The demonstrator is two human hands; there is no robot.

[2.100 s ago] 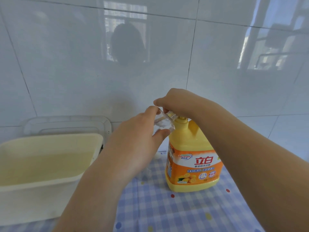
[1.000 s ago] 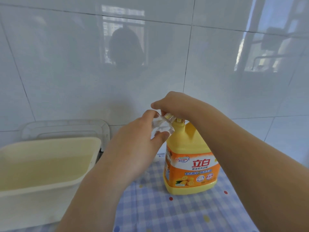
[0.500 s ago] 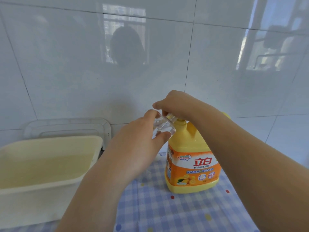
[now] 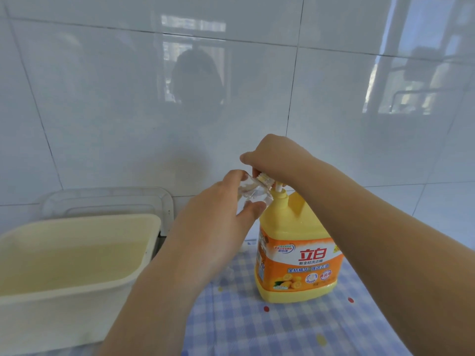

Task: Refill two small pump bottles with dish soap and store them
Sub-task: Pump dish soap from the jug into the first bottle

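Observation:
A large yellow dish soap jug [image 4: 295, 258] with an orange label stands upright on the blue checked tablecloth. My right hand [image 4: 276, 158] sits on top of its pump head, fingers curled over it; the white pump stem shows below. My left hand [image 4: 221, 222] grips a small clear bottle [image 4: 253, 192], tilted with its threaded mouth up against the pump spout. Something small and clear lies on the cloth behind my left wrist, mostly hidden.
A cream plastic basin [image 4: 77, 255] stands at the left, with a clear plastic lid [image 4: 108, 199] leaning behind it against the white tiled wall. The checked tablecloth [image 4: 257, 330] covers the surface in front of the jug.
Both hands keep their grips. The right hand has risen slightly, so the white pump stem now shows; the small bottle stays at the spout.

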